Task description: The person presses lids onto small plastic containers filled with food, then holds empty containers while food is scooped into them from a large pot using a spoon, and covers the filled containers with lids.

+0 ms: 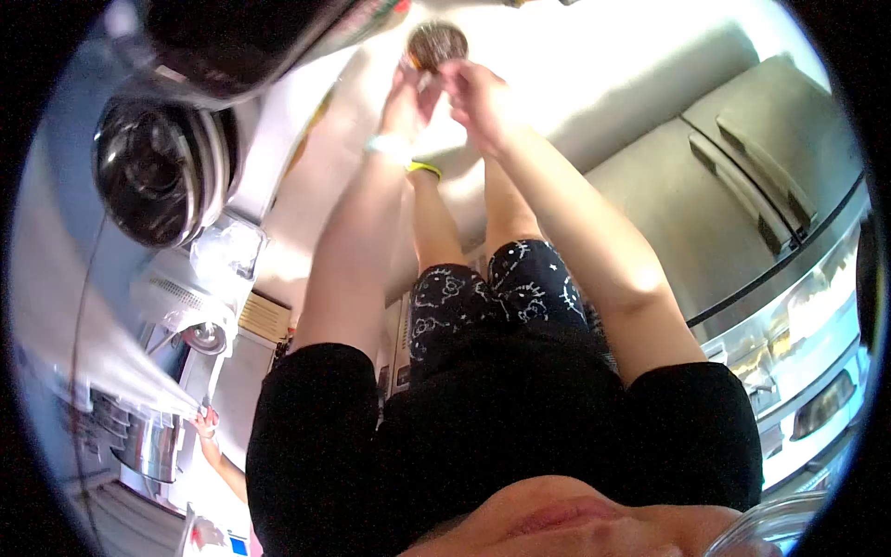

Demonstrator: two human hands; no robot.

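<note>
Far out in front of me, at the top of the head view, a round dark brown thing [438, 45] is held up; its kind is too blurred to tell. My left hand [408, 95], with a pale band on its wrist, is closed at the thing's near left side. Against the lower right edge of it, the fingers of my right hand [475, 100] are pinched together. Whatever lies between those fingers is hidden by blur. A small orange patch shows where the left fingers meet the brown thing.
Steel cabinet doors [654, 200] with long handles stand on the right. To the left are a stack of round black and white dishes [148, 172], a clear container [228, 247] and a metal pot [148, 447]. Another person's hand [206, 425] shows at lower left. A large black object [232, 42] hangs into the top left.
</note>
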